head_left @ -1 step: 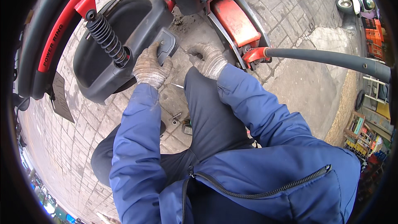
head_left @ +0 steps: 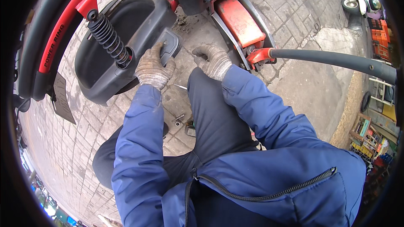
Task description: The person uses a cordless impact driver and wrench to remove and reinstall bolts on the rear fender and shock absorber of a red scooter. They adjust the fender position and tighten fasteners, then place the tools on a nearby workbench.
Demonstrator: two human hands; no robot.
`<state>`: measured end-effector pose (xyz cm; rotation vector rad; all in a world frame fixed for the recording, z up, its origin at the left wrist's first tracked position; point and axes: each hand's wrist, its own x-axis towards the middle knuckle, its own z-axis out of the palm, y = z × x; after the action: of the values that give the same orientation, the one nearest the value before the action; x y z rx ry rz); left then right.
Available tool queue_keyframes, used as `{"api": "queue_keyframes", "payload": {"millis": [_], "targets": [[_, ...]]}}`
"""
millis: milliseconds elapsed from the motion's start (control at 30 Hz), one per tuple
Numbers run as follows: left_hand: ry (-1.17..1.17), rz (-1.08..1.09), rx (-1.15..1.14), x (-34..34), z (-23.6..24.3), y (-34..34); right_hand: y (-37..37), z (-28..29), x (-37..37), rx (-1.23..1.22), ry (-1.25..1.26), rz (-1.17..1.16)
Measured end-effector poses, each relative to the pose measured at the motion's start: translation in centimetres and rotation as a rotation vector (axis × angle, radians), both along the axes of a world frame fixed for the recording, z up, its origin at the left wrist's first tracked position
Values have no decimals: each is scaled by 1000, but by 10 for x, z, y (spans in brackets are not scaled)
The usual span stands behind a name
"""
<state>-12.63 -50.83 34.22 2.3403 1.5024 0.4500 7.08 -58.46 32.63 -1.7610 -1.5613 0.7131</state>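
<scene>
My left hand, in a grey-brown knit glove, grips the flat side part of a black plastic mudguard, thumb and forefinger apart on it. My right hand, gloved the same way, hovers just above my knee, to the right of the mudguard. Its fingers are curved, with a gap between forefinger and thumb, and nothing shows in them. A black coil-spring shock absorber leans against the mudguard, its upper end on a red bracket. The palm side of both hands is hidden.
A red floor jack stands ahead, its long dark handle reaching right. Small metal sockets and a screwdriver tip lie on the paving. A number plate hangs at left; crates and a scooter stand far right.
</scene>
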Motion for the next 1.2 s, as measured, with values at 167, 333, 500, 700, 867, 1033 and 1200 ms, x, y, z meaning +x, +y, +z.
{"api": "queue_keyframes", "payload": {"millis": [167, 333, 500, 700, 867, 1033, 1200], "targets": [[84, -7, -63, 2, 4, 1, -10, -13, 9, -114, 78, -45], [98, -67, 4, 5, 10, 3, -21, -17, 29, -145, 28, -137], [206, -44, 64, 7, 6, 0, -45, -47, 74, -285, 87, -285], [189, -27, 14, 8, 4, 2, -99, -120, 102, -369, 225, -354], [183, -21, 72, 11, -3, 3, -158, -149, 90, -537, 40, -289], [194, -28, 175, 11, -11, 1, -211, -183, 89, -701, 167, -395], [-373, 123, 298, -7, -37, -30, -248, -221, 100, -917, 445, -560]]}}
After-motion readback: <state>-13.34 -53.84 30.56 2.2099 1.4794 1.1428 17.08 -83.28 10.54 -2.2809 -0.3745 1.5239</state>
